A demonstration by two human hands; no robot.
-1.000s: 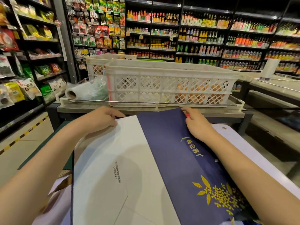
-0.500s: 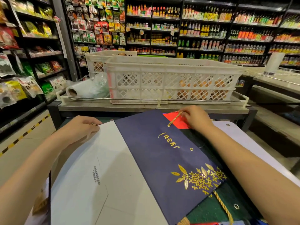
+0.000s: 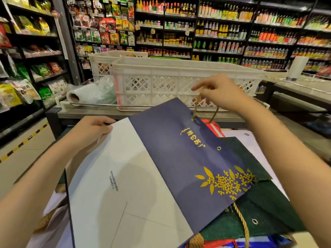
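Note:
A flat folded navy paper gift bag (image 3: 186, 158) with gold flowers and a white underside lies tilted in front of me. My right hand (image 3: 220, 93) pinches its gold rope handle (image 3: 196, 106) and holds it raised above the bag's top edge. My left hand (image 3: 91, 131) grips the bag's white far-left corner. Under it lies a dark green bag (image 3: 258, 208) with metal eyelets and a gold rope, and a red one (image 3: 215, 127) peeks out behind.
Two white lattice crates (image 3: 179, 83) stand on a steel counter (image 3: 89, 113) just ahead, beside a plastic bag roll (image 3: 80, 95). Stocked shop shelves (image 3: 215, 33) fill the back and left. Another counter (image 3: 304, 88) is at right. A white table surface (image 3: 250, 145) lies under the bags.
My right hand took the gold rope handle and lifted it up from the bag's edge. The navy bag slid left and nearer, uncovering the green and red bags.

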